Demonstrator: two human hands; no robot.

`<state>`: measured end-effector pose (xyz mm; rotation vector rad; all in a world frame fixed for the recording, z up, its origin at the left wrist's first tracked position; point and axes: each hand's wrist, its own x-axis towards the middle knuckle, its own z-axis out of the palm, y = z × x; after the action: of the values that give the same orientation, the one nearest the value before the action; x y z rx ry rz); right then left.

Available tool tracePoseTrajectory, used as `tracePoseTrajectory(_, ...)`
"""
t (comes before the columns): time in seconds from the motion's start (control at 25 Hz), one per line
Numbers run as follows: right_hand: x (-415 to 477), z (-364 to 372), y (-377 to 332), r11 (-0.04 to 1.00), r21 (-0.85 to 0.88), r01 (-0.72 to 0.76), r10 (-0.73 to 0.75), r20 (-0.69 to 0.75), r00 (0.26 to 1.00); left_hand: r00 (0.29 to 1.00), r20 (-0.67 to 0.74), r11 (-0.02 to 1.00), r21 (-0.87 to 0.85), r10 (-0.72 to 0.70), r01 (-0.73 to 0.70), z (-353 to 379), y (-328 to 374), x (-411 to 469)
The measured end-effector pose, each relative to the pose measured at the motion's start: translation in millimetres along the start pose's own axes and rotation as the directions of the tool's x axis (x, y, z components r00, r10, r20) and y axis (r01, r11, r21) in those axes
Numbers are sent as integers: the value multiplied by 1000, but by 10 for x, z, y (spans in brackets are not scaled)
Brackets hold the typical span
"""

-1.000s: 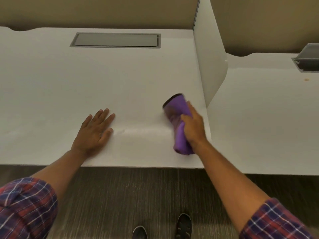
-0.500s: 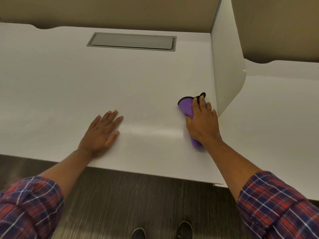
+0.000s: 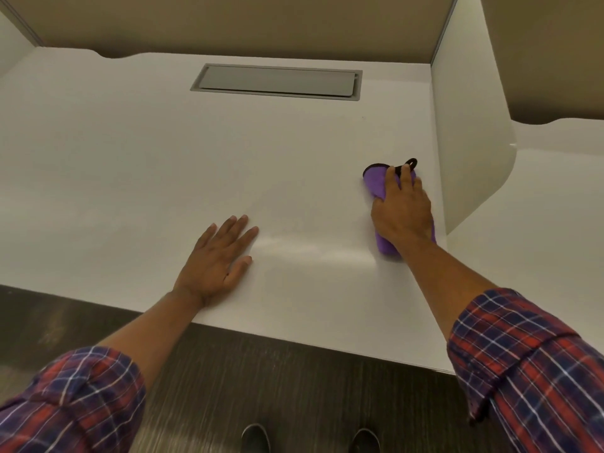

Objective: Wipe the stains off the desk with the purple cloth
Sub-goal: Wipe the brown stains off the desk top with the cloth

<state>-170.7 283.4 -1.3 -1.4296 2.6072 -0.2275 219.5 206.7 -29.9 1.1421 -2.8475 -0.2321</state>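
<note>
A white bench fills most of the frame, backed by a beige partition wall along the top, with dark wood-grain floor showing below its near edge. At the far left edge of the frame a white side panel rises from the bench. In the lower left corner a rolled plaid sleeve in red, blue and white covers the upper forearm; the bare forearm runs up and to the right across the bench's edge.

The left hand lies palm down on the bench just left of centre, fingers spread loosely and pointing toward the upper right; its grip is wide and flat, holding nothing. A pale sheen on the surface stretches from beside this hand toward the right.

In the upper middle of the frame a grey rectangular cover plate sits recessed in the bench near the back wall. At the bottom centre the toes of two dark shoes show on the floor.

Right of centre, the purple cloth lies bunched on the bench, its black-trimmed edge and a small black loop poking out past the fingertips. The right hand presses down on top of it, fingers laid over the fabric and the thumb curled at its left side, so the grip bears on the cloth. The cloth's lower end peeks out under the wrist.

Just right of the cloth stands a white divider panel with a rounded front corner. Beyond it, at the far right, another white surface continues. The right plaid sleeve fills the lower right corner.
</note>
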Motion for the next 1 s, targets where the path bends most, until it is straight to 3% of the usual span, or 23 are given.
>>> tracePoseTrajectory(0.4, -676, 166, -902, 963, -8, 270, -269, 86, 959, 999, 40, 999, -19, 31, -30, -48, 9, 8)
tracePoseTrajectory(0.68, -1146, 345, -1417, 972, 33, 234, -235, 62, 970, 994, 103, 999, -26, 46, -44, -88, -26, -11)
tracePoseTrajectory(0.84, -1264, 422, -1612, 979, 41, 202, -203, 44, 978, 978, 145, 986, -96, 152, -139, -264, -322, -79)
tracePoseTrajectory(1.0, -1385, 470, -1880, 983, 42, 180, -182, 35, 983, 998, 51, 994, -94, -48, 53, -408, -1273, -433)
